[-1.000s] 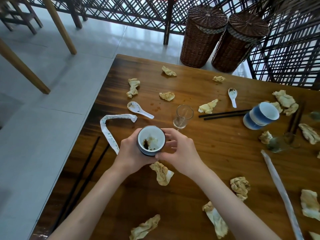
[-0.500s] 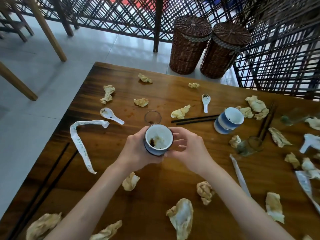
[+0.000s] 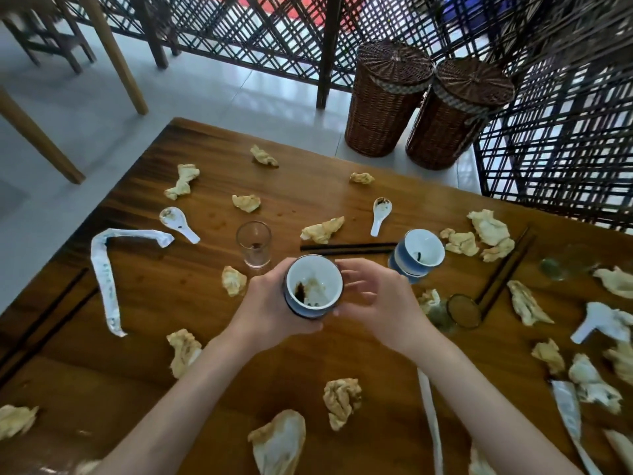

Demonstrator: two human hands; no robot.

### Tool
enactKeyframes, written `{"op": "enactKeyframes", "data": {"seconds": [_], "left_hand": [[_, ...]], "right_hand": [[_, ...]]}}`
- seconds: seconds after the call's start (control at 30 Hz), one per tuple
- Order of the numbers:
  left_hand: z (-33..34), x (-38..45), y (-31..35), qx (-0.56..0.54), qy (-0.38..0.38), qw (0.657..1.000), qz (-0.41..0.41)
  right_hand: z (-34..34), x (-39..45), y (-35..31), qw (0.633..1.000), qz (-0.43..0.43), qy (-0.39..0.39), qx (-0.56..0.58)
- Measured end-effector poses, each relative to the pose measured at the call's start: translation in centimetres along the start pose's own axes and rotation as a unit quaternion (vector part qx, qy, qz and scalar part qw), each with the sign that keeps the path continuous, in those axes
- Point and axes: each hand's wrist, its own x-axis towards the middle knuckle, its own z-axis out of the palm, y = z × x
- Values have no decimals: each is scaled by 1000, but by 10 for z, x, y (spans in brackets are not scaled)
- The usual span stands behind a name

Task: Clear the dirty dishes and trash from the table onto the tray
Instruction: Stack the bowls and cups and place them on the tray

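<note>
The left hand (image 3: 270, 308) grips the stained cup (image 3: 313, 286) above the surface (image 3: 212, 378), while the right hand (image 3: 380, 303) at its 3 o'clock has loosely spread fingers (image 3: 356, 269) holding nothing.

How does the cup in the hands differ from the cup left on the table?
The held cup is off the table, gripped by the left hand; the stacked cups rest on the table, untouched. The held cup is single and upright; the others are stacked and tilted. The held cup is more stained. Both are blue outside, white inside.
</note>
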Motion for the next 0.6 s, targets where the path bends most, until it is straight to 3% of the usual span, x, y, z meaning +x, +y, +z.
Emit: {"op": "enactKeyframes", "data": {"seconds": [0.1, 0.23, 0.3, 0.43, 0.6], "left_hand": [[12, 0, 6, -6, 5, 1000, -6], [23, 1, 11, -11, 8, 1000, -24], [26, 2, 13, -6, 13, 1000, -28], [27, 2, 16, -1, 24, 999, -32], [24, 1, 18, 2, 38, 999, -26]], "right_hand": [[-21, 2, 16, 997, 8, 60, -37], [-45, -3, 38, 946, 29, 320, -35], [-49, -3, 51, 919, 64, 388, -9], [-47, 9, 71, 927, 153, 343, 12], [-33, 30, 82, 926, 197, 309, 87]]}}
